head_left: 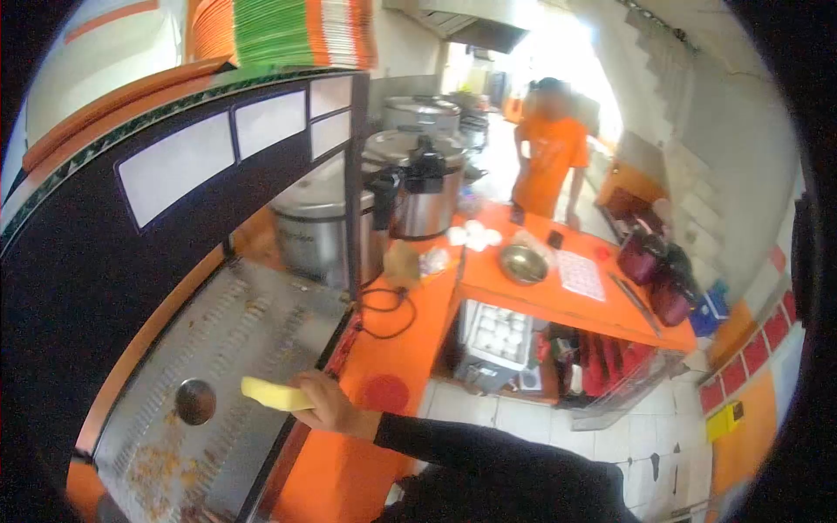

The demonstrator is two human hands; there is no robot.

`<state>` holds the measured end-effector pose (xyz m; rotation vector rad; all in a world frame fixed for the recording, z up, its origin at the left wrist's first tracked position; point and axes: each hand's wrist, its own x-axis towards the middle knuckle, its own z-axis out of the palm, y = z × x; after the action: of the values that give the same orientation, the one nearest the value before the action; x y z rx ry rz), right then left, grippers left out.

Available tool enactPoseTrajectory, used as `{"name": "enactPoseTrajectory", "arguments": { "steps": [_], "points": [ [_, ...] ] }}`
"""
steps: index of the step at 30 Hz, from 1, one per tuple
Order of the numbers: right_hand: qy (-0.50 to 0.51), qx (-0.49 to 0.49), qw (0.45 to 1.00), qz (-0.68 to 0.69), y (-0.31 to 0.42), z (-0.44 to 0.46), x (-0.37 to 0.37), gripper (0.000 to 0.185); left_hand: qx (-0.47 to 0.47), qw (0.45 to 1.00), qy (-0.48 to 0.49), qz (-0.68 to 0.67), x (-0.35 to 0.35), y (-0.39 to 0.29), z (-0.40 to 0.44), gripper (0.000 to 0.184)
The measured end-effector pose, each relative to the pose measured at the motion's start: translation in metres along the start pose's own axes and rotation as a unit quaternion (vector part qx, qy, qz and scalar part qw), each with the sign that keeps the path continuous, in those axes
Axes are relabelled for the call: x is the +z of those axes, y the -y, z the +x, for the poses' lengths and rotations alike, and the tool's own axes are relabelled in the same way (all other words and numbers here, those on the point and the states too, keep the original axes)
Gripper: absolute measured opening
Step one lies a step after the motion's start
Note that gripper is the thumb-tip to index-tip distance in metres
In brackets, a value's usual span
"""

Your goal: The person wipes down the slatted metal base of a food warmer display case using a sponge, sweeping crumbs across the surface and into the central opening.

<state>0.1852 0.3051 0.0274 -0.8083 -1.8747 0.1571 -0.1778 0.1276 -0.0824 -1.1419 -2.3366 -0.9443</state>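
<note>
My right hand (pixel 327 403), in a black sleeve, reaches in from the lower right. Its fingers are closed round one end of a yellow sponge or folded cloth (pixel 277 394), held above the right part of a metal tray surface (pixel 261 336). Brown and orange crumbs (pixel 161 466) lie on this surface, around and below a round hole (pixel 195 402). I cannot make out my left hand.
Steel pots (pixel 427 187) stand behind a dark-framed panel (pixel 179 170). A person in orange (pixel 554 161) stands beyond the orange counter (pixel 540 294), which holds a metal bowl (pixel 524 263). A cable (pixel 388 327) lies near the tray. White round items (pixel 500 333) fill a container below.
</note>
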Motion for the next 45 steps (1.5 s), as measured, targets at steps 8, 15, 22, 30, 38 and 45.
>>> {"name": "enactPoseTrajectory", "arguments": {
  "steps": [8,15,22,30,38,45],
  "points": [
    [0.092,0.132,0.984,-0.07,0.014,-0.013,-0.097,0.035,0.042,0.992,-0.031,0.111,-0.05,-0.054,0.002,0.048],
    [0.077,0.38,0.885,-0.259,-0.025,-0.175,-0.223,0.049,0.012,0.988,-0.019,-0.155,0.0,-0.045,0.019,0.031],
    [0.145,0.584,0.569,-0.561,-0.065,-0.596,-0.349,0.037,0.087,0.989,0.006,-0.122,0.012,-0.111,0.015,0.027],
    [0.173,0.662,0.689,-0.238,0.01,-0.584,-0.273,0.036,0.034,0.983,0.086,-0.161,-0.001,-0.125,0.013,0.034],
    [0.179,0.534,0.798,-0.213,-0.039,-0.437,-0.227,0.052,0.076,0.994,0.083,-0.01,0.001,-0.131,0.007,0.026],
    [0.252,0.55,0.774,-0.187,-0.037,-0.49,-0.205,0.052,0.084,0.991,0.101,0.0,0.007,-0.13,0.008,0.03]
  ]
}}
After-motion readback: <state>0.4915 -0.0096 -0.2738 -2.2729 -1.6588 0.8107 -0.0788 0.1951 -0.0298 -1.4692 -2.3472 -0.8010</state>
